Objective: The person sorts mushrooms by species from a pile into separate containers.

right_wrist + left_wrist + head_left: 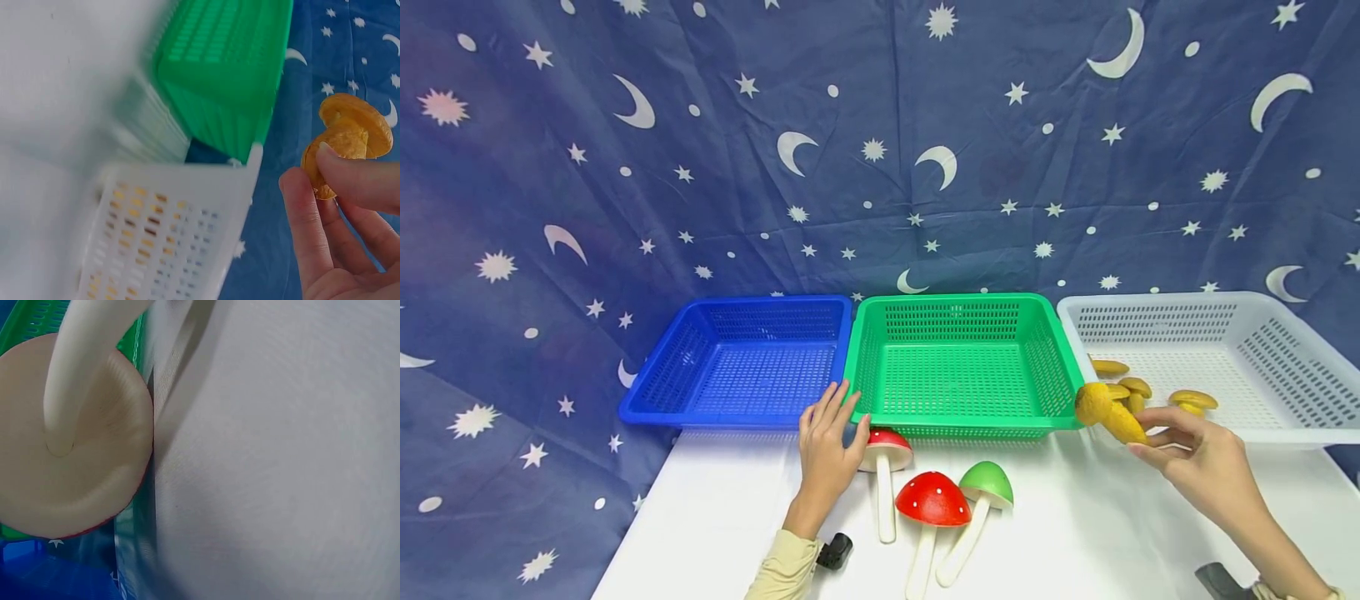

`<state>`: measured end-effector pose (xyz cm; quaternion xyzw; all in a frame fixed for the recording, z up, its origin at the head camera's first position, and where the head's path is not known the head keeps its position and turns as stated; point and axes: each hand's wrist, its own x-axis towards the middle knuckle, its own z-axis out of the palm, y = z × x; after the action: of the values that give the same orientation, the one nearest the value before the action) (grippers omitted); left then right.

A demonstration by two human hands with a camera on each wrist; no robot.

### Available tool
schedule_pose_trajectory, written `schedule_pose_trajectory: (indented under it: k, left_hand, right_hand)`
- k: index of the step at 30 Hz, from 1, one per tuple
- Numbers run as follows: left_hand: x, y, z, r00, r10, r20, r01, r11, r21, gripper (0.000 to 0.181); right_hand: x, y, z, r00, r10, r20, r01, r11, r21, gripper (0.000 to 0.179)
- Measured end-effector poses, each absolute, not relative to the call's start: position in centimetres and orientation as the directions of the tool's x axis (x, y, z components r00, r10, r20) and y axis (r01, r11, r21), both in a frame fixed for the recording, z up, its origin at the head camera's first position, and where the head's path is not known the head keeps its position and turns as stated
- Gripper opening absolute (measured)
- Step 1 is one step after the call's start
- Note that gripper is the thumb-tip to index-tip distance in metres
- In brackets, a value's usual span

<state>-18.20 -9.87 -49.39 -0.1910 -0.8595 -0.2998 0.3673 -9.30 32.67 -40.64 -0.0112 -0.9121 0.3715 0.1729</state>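
Note:
Between thumb and fingers, my right hand (1202,458) pinches a yellow toy mushroom (1122,422), held up near the left front corner of the white basket (1270,435). The right wrist view shows the same mushroom's rounded cap (362,119) pointing away from the fingertips. My left hand (829,454) has its fingers extended, the tips by the front rims where the blue basket (737,419) meets the green basket (955,422). Its thumb overlaps the edge of a red-capped toy mushroom (886,492). In the left wrist view, that mushroom's pale underside (112,462) and white stem show.
Several yellow mushrooms (1192,400) lie inside the white basket. In front of the green basket, a white-spotted red mushroom (932,500) and a green-capped mushroom (987,483) lie on the white table (700,533). A blue star-and-moon cloth (880,192) hangs behind the baskets.

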Motion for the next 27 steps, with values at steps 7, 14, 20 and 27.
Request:
schedule_pose_trajectory:
  k: [7,14,20,27]
  left_hand:
    - [-18.4,-10.0,-49.5,-0.653,0.111,0.749,0.550,0.749,0.368,0.038]
    - [-18.4,-9.9,-49.6,-0.644,0.112,0.757,0.547,0.759,0.353,0.038]
    - [-18.3,-9.8,-49.6,-0.641,0.112,0.759,0.545,0.762,0.348,0.038]
    - [-18.3,-9.6,-49.7,-0.642,0.104,0.760,0.546,0.757,0.358,0.039]
  right_hand:
    - [-9.6,34.7,-39.8,-0.934,0.196,0.298,-0.063,0.733,-0.677,0.040]
    - [-10.0,36.6,-39.7,-0.930,0.234,0.283,-0.022,0.733,-0.680,0.040]
    - [-10.7,37.9,-39.8,-0.931,0.287,0.226,0.072,0.751,-0.657,0.044]
    - [-11.4,39.3,-39.6,-0.923,0.323,0.209,0.110,0.743,-0.661,0.047]
